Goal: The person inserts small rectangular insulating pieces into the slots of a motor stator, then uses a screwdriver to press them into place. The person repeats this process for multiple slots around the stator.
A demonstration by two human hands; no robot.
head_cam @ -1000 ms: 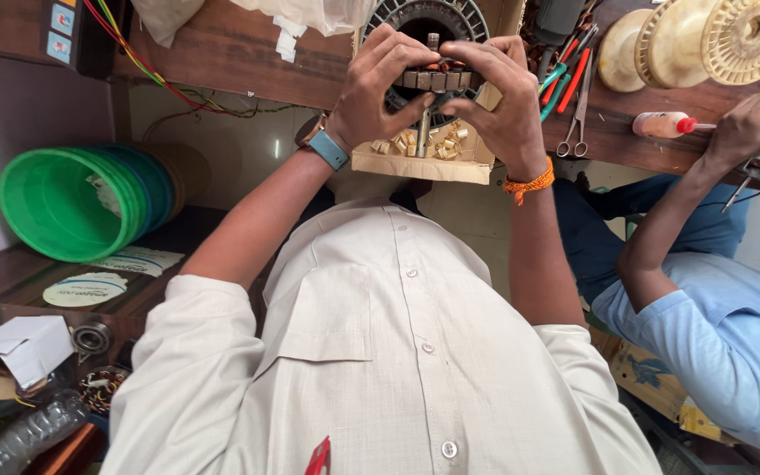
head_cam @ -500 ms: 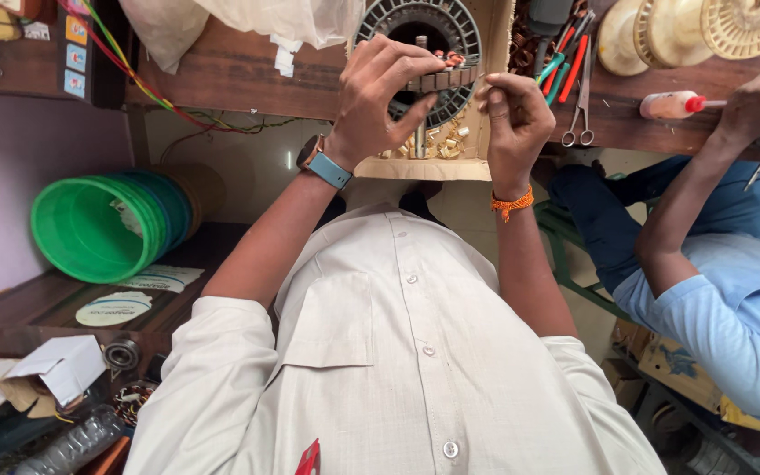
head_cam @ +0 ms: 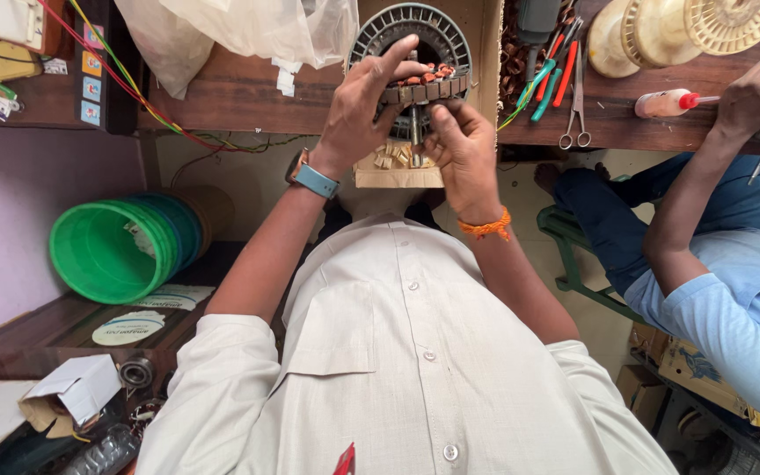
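A round motor stator [head_cam: 424,40] with slotted metal teeth and copper windings lies on the wooden bench [head_cam: 222,92]. My left hand [head_cam: 364,105], with a blue-strapped watch on the wrist, curls over its near rim and grips it. Just below that rim my right hand [head_cam: 464,149], an orange thread on its wrist, pinches a thin grey piece [head_cam: 416,130]. Under both hands sits a cardboard piece [head_cam: 398,171] with small paper strips on it.
A co-worker in a blue shirt [head_cam: 732,299] sits at the right, a hand [head_cam: 758,88] on the bench. Scissors [head_cam: 575,97], screwdrivers [head_cam: 549,79], a glue bottle [head_cam: 661,104] and pale spools [head_cam: 688,31] lie there. Stacked green tubs [head_cam: 112,251] and a white box [head_cam: 72,391] are at the left.
My right hand has come off the stator's right side and dropped to its near rim. My left hand has shifted across the rim, fingers reaching further over the windings.
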